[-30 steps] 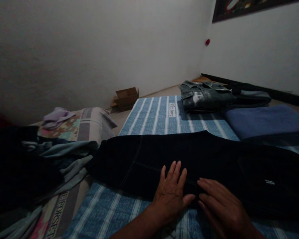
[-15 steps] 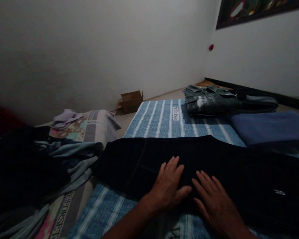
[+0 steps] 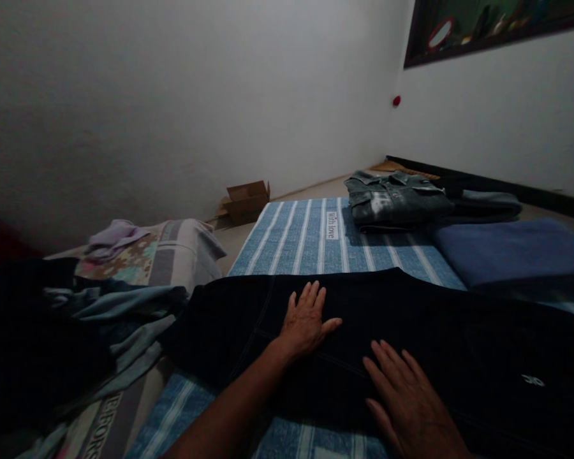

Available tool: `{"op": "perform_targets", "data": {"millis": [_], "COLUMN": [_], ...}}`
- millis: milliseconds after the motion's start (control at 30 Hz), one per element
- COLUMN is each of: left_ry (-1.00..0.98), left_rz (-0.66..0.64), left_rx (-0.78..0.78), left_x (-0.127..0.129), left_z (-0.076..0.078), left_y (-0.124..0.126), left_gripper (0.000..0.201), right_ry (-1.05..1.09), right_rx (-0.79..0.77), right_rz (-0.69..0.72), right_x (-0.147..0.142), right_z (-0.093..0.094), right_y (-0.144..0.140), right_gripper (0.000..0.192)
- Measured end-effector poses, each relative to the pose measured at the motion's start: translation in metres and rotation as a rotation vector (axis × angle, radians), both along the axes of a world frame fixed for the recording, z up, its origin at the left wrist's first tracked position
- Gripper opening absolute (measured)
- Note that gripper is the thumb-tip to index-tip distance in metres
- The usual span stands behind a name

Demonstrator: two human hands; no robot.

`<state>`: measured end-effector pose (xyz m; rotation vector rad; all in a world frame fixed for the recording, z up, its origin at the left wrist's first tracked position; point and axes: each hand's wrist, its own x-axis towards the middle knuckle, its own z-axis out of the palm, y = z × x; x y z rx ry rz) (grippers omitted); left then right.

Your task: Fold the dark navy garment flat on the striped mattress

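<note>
My left hand [image 3: 306, 319] and right hand [image 3: 406, 401] lie flat, fingers spread, on the dark trousers [image 3: 411, 331] across the striped bed [image 3: 306, 236]; folded jacket [image 3: 395, 199] beyond.

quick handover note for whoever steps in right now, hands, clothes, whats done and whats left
Left hand: flat, fingers spread, on the dark garment, toward its far edge.
Right hand: flat on the same garment, nearer the body.
The garment lies spread across the striped bedsheet.
Done: folded denim jacket and blue folded cloth sit at the far right.
Left: the dark garment is not yet folded; a heap of clothes lies at left.
</note>
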<state>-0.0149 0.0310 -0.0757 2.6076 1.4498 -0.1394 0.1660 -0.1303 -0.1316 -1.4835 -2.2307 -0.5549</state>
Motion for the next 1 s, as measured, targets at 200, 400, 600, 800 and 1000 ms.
{"op": "perform_targets", "data": {"millis": [200, 400, 600, 800, 1000], "left_ry": [-0.04, -0.18, -0.165, -0.202, -0.227], "left_rz": [-0.035, -0.333, -0.367, -0.454, -0.478], "left_rx": [0.034, 0.102, 0.078, 0.157, 0.068], "left_x": [0.018, 0.075, 0.09, 0.102, 0.135], "left_z": [0.012, 0.001, -0.02, -0.017, -0.018], "left_y": [-0.001, 0.013, 0.027, 0.016, 0.026], "left_gripper": [0.063, 0.054, 0.062, 0.057, 0.062], "right_ry": [0.005, 0.14, 0.171, 0.163, 0.152], "right_rx": [-0.024, 0.002, 0.039, 0.025, 0.022], "right_rz": [-0.027, -0.06, -0.079, -0.09, -0.09], "right_x": [-0.003, -0.01, -0.013, -0.013, -0.013], "right_z": [0.003, 0.002, 0.003, 0.004, 0.004], "right_y": [0.003, 0.005, 0.009, 0.009, 0.008], "right_gripper": [0.043, 0.035, 0.035, 0.035, 0.035]}}
